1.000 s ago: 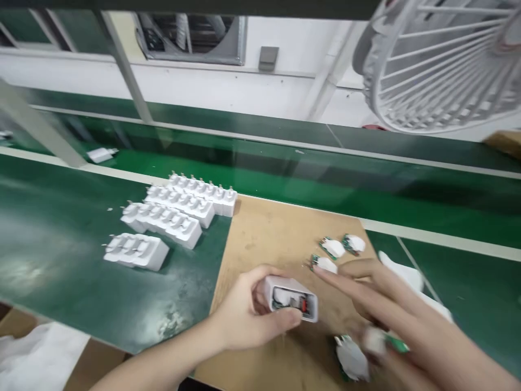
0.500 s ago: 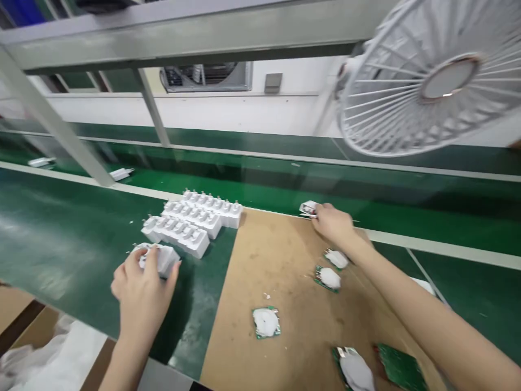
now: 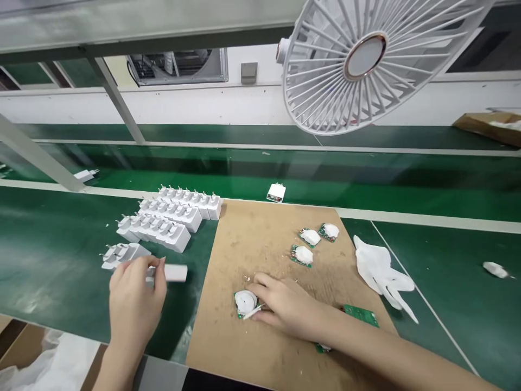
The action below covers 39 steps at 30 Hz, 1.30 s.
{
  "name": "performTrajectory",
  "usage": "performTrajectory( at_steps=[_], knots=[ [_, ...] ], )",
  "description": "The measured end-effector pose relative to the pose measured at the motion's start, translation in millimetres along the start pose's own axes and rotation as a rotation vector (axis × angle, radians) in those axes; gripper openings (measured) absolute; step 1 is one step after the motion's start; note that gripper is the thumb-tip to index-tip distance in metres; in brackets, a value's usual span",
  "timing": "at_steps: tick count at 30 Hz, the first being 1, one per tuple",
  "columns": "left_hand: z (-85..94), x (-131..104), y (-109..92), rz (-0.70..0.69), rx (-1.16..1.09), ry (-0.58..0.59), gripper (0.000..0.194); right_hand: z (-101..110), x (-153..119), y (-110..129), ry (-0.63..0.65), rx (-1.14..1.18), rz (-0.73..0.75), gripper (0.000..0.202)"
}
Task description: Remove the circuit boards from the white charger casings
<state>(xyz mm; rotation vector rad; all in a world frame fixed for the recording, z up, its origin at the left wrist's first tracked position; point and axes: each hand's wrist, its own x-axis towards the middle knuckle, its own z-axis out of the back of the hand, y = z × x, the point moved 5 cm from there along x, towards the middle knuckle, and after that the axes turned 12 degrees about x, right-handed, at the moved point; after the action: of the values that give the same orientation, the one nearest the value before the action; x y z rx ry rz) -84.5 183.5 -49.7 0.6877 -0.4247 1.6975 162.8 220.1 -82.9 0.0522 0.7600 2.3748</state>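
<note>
My left hand (image 3: 136,296) is closed in a pinch on a white plug housing (image 3: 176,273) lying on its side on the green table. Just behind that hand stand a few white plug adapters (image 3: 124,254) with pins up. My right hand (image 3: 280,304) is down on the brown board, fingers closed around a thin white stick (image 3: 253,311). The stick lies across the edge of a small green circuit board (image 3: 245,300) topped with a white blob. Whether the fingers also grip this circuit board is hard to see.
Rows of white plug adapters (image 3: 163,225) stand behind my left hand. Several circuit boards (image 3: 310,237) lie on the brown board (image 3: 228,250). One white adapter (image 3: 277,191) sits on the green belt. A white glove (image 3: 378,266) lies right; a fan (image 3: 362,60) hangs above.
My right hand has let go of the white adapter at the belt and come down to the near circuit board. My left hand has shifted from the adapter group to a single housing. The view has turned right.
</note>
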Motion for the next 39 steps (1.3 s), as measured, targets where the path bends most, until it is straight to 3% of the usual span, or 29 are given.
performTrajectory(
  at_steps=[5, 8, 12, 17, 19, 24, 28, 32, 36, 38, 39],
  knots=[
    [-10.2, -4, -13, -0.093, -0.144, 0.144, 0.019, -4, 1, -6, -0.080, -0.001, -0.012, 0.033],
    [-16.9, -12, -7, -0.071, -0.264, 0.202, 0.023, -4, -3, -7, -0.133, -0.018, -0.003, 0.029],
    [-18.3, -22, 2, -0.060, -0.393, 0.387, 0.030, -5, -7, -8, -0.181, -0.032, 0.017, 0.021],
    [-15.2, -23, -9, -0.340, -0.385, 0.615, 0.055, -5, -8, -8, -0.188, -0.050, 0.016, 0.022],
    [-17.3, -21, -13, -0.401, -0.436, 0.683, 0.054, -5, -8, -8, -0.191, -0.062, 0.012, 0.023],
    [-16.7, -10, -18, -0.234, -0.829, 0.772, 0.050, -2, -13, -4, -0.226, -0.088, 0.021, 0.022],
    [-6.3, -6, -52, -0.177, -1.284, 0.820, 0.053, 21, -33, 2, -0.310, -0.082, 0.059, 0.032],
    [-8.4, -7, -103, -0.008, -1.603, 0.957, 0.061, 62, -70, 12, -0.537, -0.056, 0.169, 0.035],
    [-19.9, -22, -151, 0.181, -1.808, 1.275, 0.075, 91, -100, 19, -0.671, -0.145, 0.196, 0.031],
    [-26.8, -34, -164, 0.221, -1.743, 1.462, 0.079, 96, -107, 20, -0.669, -0.190, 0.206, 0.029],
    [-31.2, -39, -166, 0.243, -1.675, 1.491, 0.078, 96, -108, 20, -0.653, -0.208, 0.209, 0.029]
  ],
)
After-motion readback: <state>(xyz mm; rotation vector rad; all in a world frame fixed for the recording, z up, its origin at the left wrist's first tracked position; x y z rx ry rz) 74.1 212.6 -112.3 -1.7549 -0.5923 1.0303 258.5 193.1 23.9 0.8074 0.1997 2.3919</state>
